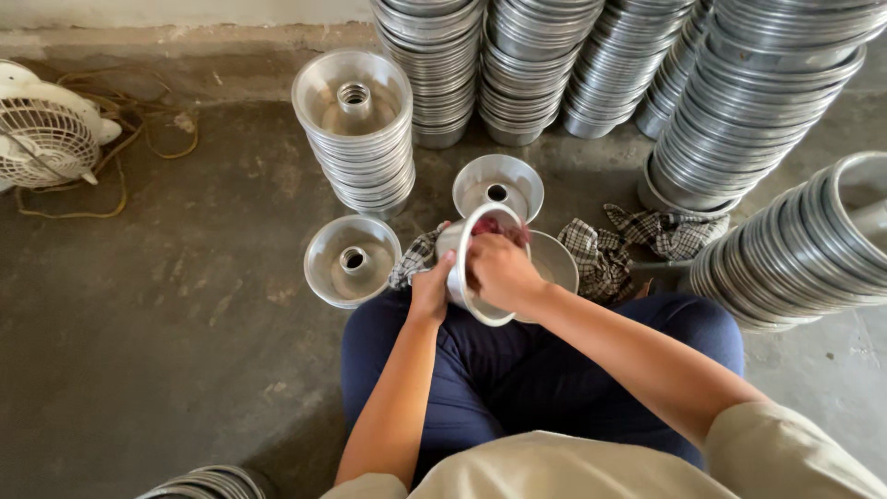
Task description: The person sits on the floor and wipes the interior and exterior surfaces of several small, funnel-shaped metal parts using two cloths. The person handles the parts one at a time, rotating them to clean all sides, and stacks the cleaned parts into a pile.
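A thin aluminium tube pan [459, 268], tilted on its side over the lap, sits between both hands. The left hand [431, 291] curls its fingers around the outer wall; the right hand [499, 270] has its fingers bunched inside, pressing a reddish cloth [504, 228]. The pan looks light, stiff and smooth, probably slippery, best gripped at the rim. Beyond the fingertips lie a checked rag [601, 259], loose pans [351, 261] and tall stacks [365, 139]; a white fan [46, 134] stands far left.

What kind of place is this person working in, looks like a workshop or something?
Likely a small metalware workshop or storeroom. Tall stacks of metal ring-shaped pans stand on a bare concrete floor by the wall, and the left hand steadies one pan while the right hand rubs inside it.
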